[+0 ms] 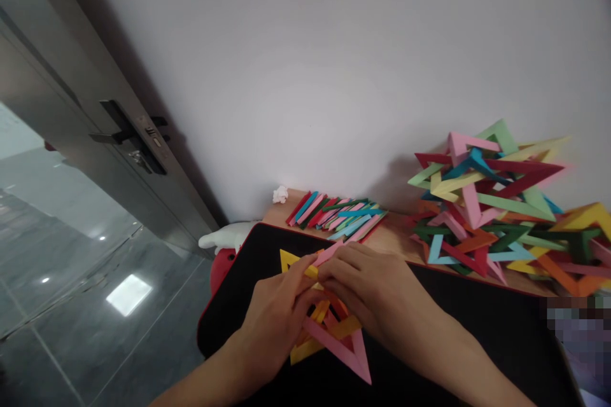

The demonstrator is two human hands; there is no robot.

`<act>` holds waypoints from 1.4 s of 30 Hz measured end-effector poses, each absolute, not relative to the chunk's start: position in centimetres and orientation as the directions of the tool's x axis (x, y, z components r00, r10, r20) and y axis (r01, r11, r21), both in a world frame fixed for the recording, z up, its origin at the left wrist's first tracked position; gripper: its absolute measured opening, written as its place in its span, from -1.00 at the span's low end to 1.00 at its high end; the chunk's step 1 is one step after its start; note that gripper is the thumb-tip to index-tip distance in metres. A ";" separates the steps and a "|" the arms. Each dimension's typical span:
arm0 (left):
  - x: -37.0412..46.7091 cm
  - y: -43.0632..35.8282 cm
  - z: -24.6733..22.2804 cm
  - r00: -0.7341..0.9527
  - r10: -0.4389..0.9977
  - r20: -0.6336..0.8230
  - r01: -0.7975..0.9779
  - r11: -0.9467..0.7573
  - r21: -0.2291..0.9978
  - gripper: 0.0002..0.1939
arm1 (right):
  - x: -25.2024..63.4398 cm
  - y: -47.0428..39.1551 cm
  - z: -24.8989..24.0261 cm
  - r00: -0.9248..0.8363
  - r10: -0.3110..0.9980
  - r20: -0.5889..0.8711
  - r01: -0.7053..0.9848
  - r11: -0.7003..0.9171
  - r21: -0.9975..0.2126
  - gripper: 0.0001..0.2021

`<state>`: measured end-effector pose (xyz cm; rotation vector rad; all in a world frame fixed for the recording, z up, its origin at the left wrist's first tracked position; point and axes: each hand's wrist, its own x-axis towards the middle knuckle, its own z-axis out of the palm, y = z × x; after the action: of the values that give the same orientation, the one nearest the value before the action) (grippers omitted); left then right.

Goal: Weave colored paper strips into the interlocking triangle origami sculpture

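Note:
Between my hands, over the black mat (482, 318), is a folded paper star model (337, 348) of interlocked pink, yellow and orange strips. My left hand (279, 305) grips its left side, fingers curled round the yellow part. With bent fingers pressed together, my right hand (365, 280) holds the upper right side, where a pink paper strip (329, 253) juts out near the fingertips. The fingers cover the middle of the model, so how the strips join there cannot be seen. One pink point reaches down toward the lower right.
Behind the mat, many coloured folded paper strips (334, 211) lie on a wooden tabletop (391, 240) beside a crumpled white paper ball (280, 194). Several finished-looking paper stars (487, 178) are piled at the right against the wall. A grey door (95, 95) with a black handle stands at left.

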<state>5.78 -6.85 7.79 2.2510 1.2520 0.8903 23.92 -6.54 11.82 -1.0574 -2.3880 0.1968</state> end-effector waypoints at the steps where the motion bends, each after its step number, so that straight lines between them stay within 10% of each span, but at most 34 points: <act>1: 5.8 -6.9 7.7 0.398 0.850 0.345 0.598 -0.525 0.605 -0.64 | 23.9 -6.5 11.8 -0.553 0.728 0.406 0.659 0.680 -0.322 -0.75; 7: 5.2 -7.1 7.1 0.451 0.822 0.348 0.571 -0.566 0.595 -0.53 | 24.1 -6.6 11.8 -0.504 0.749 0.430 0.657 0.656 -0.372 -0.78; 13: 2.5 -6.4 7.2 0.023 0.907 0.421 0.674 -0.325 0.664 -0.90 | 26.0 -6.0 11.9 -0.446 0.819 0.361 0.661 0.574 -0.483 -0.83; 23: 1.8 -7.0 4.0 0.128 0.989 -0.070 0.278 0.032 0.960 -0.68 | 28.3 -6.0 11.3 -0.369 0.894 0.253 0.676 0.445 -0.587 -0.86; 42: 3.0 -6.6 3.0 -0.018 0.987 0.161 0.242 -0.152 0.958 -0.85 | 28.1 -6.2 11.1 -0.371 0.867 0.332 0.600 0.497 -0.627 -0.83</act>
<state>2.97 -6.65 3.01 1.4907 1.3373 1.2302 28.11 -6.24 11.11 -1.1999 -2.1032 0.5400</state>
